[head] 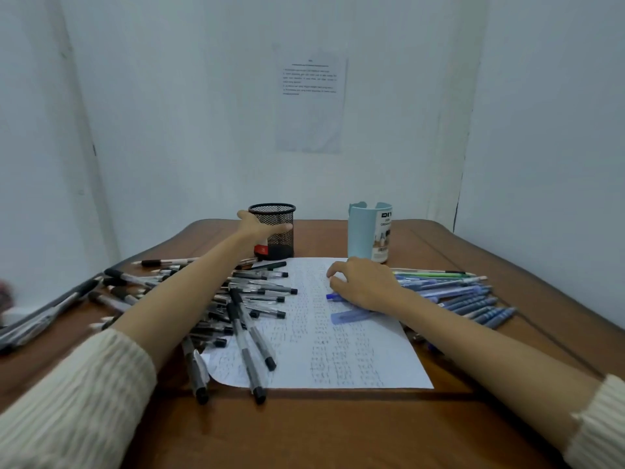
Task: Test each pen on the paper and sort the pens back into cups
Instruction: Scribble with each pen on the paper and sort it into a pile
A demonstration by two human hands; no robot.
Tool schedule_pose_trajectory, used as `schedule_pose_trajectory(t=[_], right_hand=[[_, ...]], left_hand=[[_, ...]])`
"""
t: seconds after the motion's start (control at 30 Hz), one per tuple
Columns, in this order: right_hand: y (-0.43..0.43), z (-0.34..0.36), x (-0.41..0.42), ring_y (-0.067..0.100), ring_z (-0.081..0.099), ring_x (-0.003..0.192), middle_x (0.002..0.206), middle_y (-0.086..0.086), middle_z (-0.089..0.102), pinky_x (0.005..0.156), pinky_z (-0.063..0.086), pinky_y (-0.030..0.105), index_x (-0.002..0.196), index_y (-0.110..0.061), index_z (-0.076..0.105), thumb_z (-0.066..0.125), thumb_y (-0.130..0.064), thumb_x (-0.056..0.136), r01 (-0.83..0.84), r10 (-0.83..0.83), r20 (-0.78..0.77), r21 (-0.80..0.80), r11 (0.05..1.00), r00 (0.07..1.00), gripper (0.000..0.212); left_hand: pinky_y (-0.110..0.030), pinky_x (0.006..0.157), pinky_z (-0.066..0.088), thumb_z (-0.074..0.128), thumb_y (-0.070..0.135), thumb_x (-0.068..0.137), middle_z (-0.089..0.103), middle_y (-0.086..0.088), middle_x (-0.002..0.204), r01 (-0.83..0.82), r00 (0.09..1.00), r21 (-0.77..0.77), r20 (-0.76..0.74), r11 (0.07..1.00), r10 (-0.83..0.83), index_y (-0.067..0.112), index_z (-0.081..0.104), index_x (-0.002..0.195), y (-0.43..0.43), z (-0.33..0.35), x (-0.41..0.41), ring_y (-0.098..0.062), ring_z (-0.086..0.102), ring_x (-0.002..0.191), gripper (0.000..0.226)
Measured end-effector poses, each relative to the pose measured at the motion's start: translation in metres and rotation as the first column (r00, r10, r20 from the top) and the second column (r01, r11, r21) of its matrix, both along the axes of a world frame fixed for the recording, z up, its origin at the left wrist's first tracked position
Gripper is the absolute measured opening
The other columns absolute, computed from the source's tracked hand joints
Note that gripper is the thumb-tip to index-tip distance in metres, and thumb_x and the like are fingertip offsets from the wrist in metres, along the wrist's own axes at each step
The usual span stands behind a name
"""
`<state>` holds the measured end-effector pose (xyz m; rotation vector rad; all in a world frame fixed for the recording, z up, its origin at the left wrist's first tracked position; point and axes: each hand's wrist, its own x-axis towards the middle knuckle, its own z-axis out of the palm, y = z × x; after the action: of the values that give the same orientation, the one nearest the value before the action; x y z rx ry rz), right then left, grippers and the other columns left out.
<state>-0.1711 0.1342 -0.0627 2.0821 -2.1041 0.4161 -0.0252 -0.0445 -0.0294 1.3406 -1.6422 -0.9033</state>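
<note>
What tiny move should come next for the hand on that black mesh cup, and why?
Probably pull the black mesh cup a little nearer. The left hand grips it, no pens stick out of it, and the black pens lie in a loose heap beside the paper, so a closer cup should make dropping them in easier.

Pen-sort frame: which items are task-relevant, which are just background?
Job: black wire-mesh cup, gripped by the left hand; pale blue plastic cup; scribbled white paper sheet; heap of clear black-capped pens; row of blue pens; right hand, resting on the sheet over one blue pen.
Lying about: printed white notice on the wall; brown wooden table; blurred reddish thing at left edge.
</note>
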Motion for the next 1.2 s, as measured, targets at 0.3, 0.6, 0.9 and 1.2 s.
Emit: schedule_pose_trajectory(t=[0.3, 0.6, 0.9, 1.2], right_hand=[[0.007, 0.005, -0.001, 0.022, 0.053, 0.109, 0.124, 0.006, 0.055, 0.08, 0.04, 0.028, 0.121, -0.021, 0.06, 0.04, -0.03, 0.097, -0.001, 0.002, 0.047, -0.038, 0.999, 0.999, 0.032], [0.017, 0.014, 0.011, 0.02, 0.053, 0.109, 0.126, 0.003, 0.058, 0.08, 0.041, 0.031, 0.118, -0.021, 0.062, 0.043, -0.032, 0.097, -0.032, 0.034, 0.117, -0.021, 0.999, 0.993, 0.03], [0.05, -0.002, -0.019, 0.027, 0.042, 0.127, 0.141, 0.008, 0.047, 0.106, 0.032, 0.046, 0.138, -0.03, 0.043, 0.029, -0.063, 0.091, -0.021, 0.019, 0.01, 0.114, 0.993, 1.0, 0.059], [0.057, -0.006, -0.028, 0.024, 0.042, 0.124, 0.133, 0.01, 0.049, 0.105, 0.031, 0.037, 0.136, -0.028, 0.043, 0.029, -0.055, 0.096, -0.071, 0.062, 0.067, 0.141, 0.987, 0.996, 0.051]], left_hand=[[-0.04, 0.11, 0.025, 0.066, 0.056, 0.076, 0.005, -0.017, 0.152, 0.028, 0.988, 0.013, 0.153, 1.0, -0.029, -0.006, -0.003, 0.143, 0.022, 0.045, 0.015, -0.03, 0.016, 0.14, 0.114], [-0.013, 0.067, 0.033, 0.045, 0.026, 0.098, 0.042, 0.0, 0.102, 0.462, 0.702, -0.073, 0.639, 0.884, -0.314, 0.013, 0.049, 0.11, 0.122, 0.031, 0.039, -0.012, 0.042, 0.092, 0.018], [-0.022, 0.096, 0.027, 0.037, 0.02, 0.101, 0.042, -0.014, 0.14, 0.608, 0.589, -0.158, 0.747, 0.778, -0.309, 0.002, 0.042, 0.134, 0.139, -0.018, -0.005, -0.024, 0.037, 0.129, 0.038], [-0.026, 0.103, 0.025, 0.025, 0.027, 0.103, 0.042, -0.011, 0.139, 0.657, 0.494, -0.082, 0.798, 0.749, -0.346, 0.002, 0.04, 0.134, 0.13, -0.04, -0.009, -0.022, 0.037, 0.128, 0.042]])
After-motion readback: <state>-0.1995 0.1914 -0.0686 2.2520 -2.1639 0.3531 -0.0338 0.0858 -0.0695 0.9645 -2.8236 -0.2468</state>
